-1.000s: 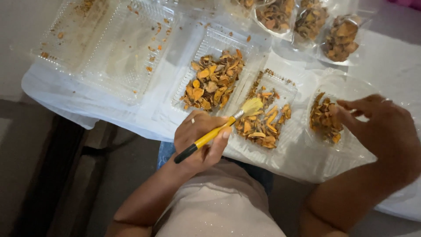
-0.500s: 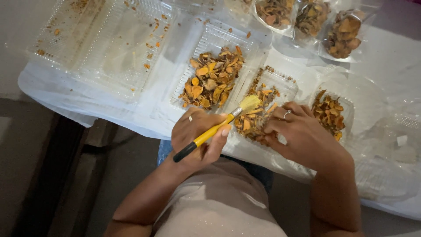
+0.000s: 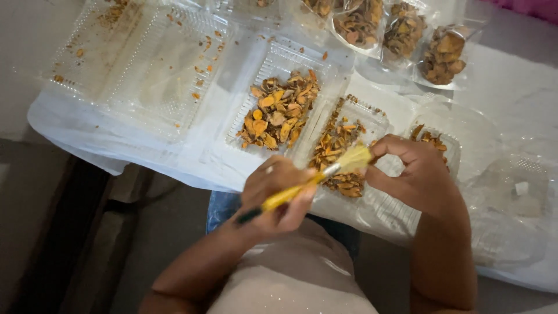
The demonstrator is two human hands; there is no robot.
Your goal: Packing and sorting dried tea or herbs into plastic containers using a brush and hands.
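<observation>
Since half a second ago the right hand [image 3: 418,177] has lifted off the middle tray [image 3: 343,145] and now curls in front of the brush head, while the left hand [image 3: 276,195] has hardly shifted. Taking that middle tray as landmark: under it spreads the white-covered counter [image 3: 511,99], and far to its left lies a large open clear clamshell [image 3: 139,64], bare but for orange crumbs. Just left of the tray sits a ribbed clear tray [image 3: 279,110] heaped with dried orange-brown slices. Just right of it, half hidden by the right hand, is a smaller clear tray [image 3: 436,142] of the same chips. Beyond it, along the far edge, stand three round clear tubs [image 3: 401,32], filled alike; no labels can be made out. The left hand's grip is closed around the yellow-handled brush [image 3: 308,183], whose pale bristles rest above the tray's near end. The right hand's fingers are bent as though pinching something small against the bristles, but I cannot tell what, if anything, it holds. Brushing would go best with short, light strokes directly over the tray, so loosened dust falls inside it.
</observation>
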